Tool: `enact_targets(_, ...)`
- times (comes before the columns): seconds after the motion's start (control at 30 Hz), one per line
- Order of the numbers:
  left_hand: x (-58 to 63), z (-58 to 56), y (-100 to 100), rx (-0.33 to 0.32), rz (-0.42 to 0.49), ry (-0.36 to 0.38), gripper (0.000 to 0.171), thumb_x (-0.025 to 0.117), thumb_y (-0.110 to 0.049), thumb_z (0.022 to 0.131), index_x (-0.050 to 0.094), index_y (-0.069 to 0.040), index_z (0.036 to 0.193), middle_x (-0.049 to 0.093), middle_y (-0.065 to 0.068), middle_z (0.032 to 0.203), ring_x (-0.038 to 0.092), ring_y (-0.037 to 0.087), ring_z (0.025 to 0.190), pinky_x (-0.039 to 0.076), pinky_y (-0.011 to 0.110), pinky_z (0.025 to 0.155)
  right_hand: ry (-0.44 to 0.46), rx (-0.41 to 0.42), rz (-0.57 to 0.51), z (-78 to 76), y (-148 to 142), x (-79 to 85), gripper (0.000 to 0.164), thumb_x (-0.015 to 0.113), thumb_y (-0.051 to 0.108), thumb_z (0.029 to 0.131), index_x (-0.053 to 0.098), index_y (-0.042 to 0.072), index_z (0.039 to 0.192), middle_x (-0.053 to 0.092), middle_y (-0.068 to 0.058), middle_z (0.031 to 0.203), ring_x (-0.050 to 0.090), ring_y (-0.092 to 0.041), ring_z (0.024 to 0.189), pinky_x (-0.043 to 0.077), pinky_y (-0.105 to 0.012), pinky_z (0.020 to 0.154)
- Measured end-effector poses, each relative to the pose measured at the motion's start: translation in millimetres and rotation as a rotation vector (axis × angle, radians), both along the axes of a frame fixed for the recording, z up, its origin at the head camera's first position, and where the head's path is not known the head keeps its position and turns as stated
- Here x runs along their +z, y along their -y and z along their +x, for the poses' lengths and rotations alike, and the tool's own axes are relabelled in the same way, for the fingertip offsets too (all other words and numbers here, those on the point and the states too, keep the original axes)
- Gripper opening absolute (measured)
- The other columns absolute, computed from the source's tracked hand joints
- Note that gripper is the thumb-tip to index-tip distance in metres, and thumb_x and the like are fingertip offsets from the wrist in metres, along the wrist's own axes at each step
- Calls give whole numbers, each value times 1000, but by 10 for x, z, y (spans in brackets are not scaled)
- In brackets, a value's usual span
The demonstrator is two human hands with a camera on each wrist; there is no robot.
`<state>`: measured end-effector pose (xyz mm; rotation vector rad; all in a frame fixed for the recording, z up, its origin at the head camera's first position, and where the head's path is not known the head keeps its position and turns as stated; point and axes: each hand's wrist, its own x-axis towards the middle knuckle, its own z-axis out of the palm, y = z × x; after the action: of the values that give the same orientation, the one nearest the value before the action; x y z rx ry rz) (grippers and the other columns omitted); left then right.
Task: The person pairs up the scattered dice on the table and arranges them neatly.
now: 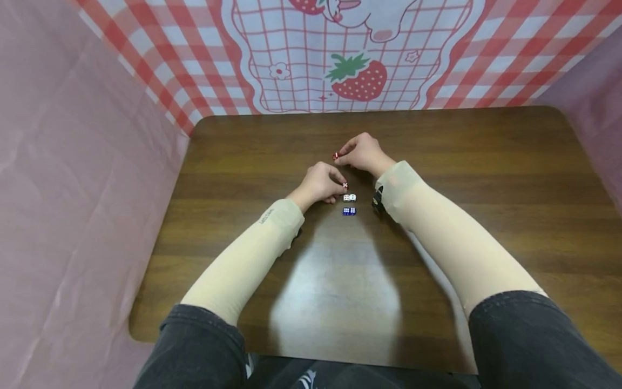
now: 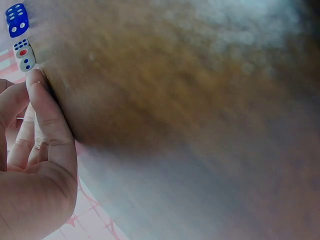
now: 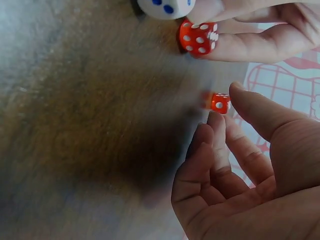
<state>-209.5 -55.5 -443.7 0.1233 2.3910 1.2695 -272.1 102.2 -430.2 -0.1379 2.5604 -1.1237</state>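
My left hand (image 1: 320,183) pinches a red die (image 3: 198,37) with white pips between thumb and finger, low over the table just behind the white dice. Farther back and slightly left of that die, the right hand (image 1: 363,153) holds another red die (image 3: 220,102) at the tips of its thumb and fingers. Two white dice (image 1: 350,198) sit side by side in front of the left fingertips. Closer to the body lie two blue dice (image 1: 349,211), also side by side. In the left wrist view the left fingers hide their red die.
The dice are on a brown wooden table (image 1: 233,227) with rounded corners. A red-and-white checked cloth with strawberries (image 1: 362,81) hangs behind its far edge. Pink cloth (image 1: 73,189) covers the left side, and more pink cloth shows at the right.
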Motion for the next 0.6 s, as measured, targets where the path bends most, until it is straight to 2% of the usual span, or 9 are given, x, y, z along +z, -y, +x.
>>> enact_targets(0.23,-12,-11,-17,-13,-11,-6,10,83,-7,86,78,-5,95,71,8,70,66,16,51,60,28,52,-14,-15,55,-28,18,10,27,83,26,88,78,5,104,71,-11,109,58,-26,94,50,-38,84)
enact_targets(0.4,-22,-10,-9,-8,-16,-9,10,84,-7,86,78,-5,95,71,8,69,65,15,50,60,28,51,-47,-13,78,-61,42,-31,29,85,29,86,78,5,99,72,-11,106,58,-28,98,48,-39,86)
enact_targets(0.6,-17,-14,7,-3,-12,-12,10,84,-7,86,78,-5,94,71,8,69,65,16,50,60,29,52,-81,-11,102,-107,86,-59,27,87,30,84,79,7,94,72,-8,108,56,-33,112,45,-44,99)
